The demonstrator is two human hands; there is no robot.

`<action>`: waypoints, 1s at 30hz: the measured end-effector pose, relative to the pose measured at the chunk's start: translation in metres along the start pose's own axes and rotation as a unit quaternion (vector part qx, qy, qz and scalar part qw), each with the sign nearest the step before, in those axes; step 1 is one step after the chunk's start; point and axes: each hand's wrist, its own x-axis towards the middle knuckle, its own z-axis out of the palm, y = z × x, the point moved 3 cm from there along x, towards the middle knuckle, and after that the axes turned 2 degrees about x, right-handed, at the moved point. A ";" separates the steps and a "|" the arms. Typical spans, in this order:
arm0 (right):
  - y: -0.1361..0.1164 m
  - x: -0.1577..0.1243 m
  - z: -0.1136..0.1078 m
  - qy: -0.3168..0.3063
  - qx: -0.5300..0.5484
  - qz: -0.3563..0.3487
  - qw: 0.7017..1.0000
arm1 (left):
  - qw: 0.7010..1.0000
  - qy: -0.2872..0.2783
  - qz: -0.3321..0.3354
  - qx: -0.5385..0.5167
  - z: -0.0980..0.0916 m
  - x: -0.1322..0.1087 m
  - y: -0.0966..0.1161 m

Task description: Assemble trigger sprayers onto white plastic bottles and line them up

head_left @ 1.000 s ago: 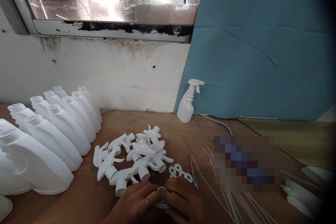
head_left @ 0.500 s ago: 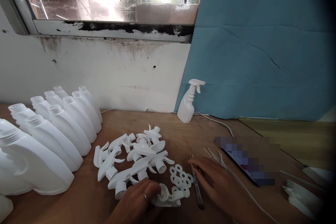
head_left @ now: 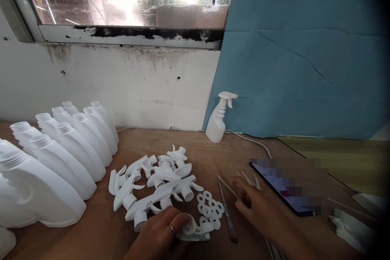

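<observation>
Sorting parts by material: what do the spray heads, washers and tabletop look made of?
Spray heads: likely rigid plastic, smooth, slightly glossy; soft highlights on molded curves.
Washers: plastic or rubber, smooth pale rings; can't tell which.
Tabletop: probably wood or plywood, dull brown with faint grain.

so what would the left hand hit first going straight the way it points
The left hand would probably meet the washers, just beyond the spray head it holds, though depth is unclear.

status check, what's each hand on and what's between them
Left hand holding white spray head. Right hand pinching thin white tube. Slim tool and white washers lying between hands.
</observation>
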 end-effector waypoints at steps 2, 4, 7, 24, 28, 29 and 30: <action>-0.001 0.003 -0.011 0.027 0.048 0.017 0.998 | 1.000 -0.001 -0.004 0.000 0.001 0.000 0.000; -0.002 0.005 -0.022 0.045 0.110 0.044 0.992 | 1.000 0.000 -0.003 0.003 0.002 0.000 0.000; -0.002 0.005 -0.034 0.069 0.283 0.104 0.951 | 1.000 0.000 0.002 0.000 0.003 0.000 0.001; -0.073 -0.031 0.031 -0.035 0.347 -0.093 0.933 | 1.000 0.011 -0.014 -0.015 0.002 -0.003 -0.002; -0.083 -0.023 0.035 -0.021 0.292 -0.186 0.938 | 1.000 -0.012 0.000 -0.013 0.003 -0.002 -0.003; -0.085 -0.021 0.035 -0.024 0.274 -0.200 0.940 | 1.000 -0.016 0.003 -0.012 0.003 -0.001 -0.003; -0.087 -0.018 0.035 -0.027 0.258 -0.211 0.942 | 1.000 -0.018 0.006 -0.011 0.003 -0.001 -0.003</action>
